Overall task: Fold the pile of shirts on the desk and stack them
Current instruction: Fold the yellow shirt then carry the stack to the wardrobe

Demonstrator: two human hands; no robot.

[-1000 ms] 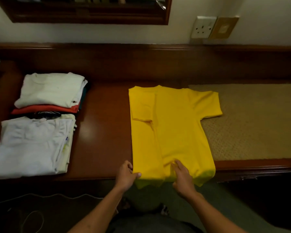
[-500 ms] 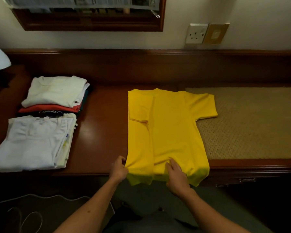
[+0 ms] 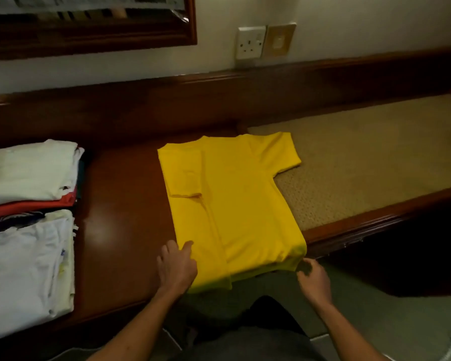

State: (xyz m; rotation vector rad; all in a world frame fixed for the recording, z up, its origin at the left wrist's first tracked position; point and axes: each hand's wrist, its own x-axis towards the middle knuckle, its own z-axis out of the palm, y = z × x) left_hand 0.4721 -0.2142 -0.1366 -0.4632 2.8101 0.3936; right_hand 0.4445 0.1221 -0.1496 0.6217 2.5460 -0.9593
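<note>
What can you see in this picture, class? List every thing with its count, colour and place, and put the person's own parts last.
yellow shirt: one, yellow, middle of desk, left side folded in, hem hanging over the front edge
folded shirt stacks: two, mostly white with red and dark layers, desk's left end
desk: one, dark red-brown wood
woven mat: one, tan, desk's right part, under the shirt's right sleeve
wall socket: one, white, on wall
blank plate: one, tan, beside socket
wooden frame: one, dark, upper left wall
left hand: at hem's left corner
right hand: at hem's right corner
</note>
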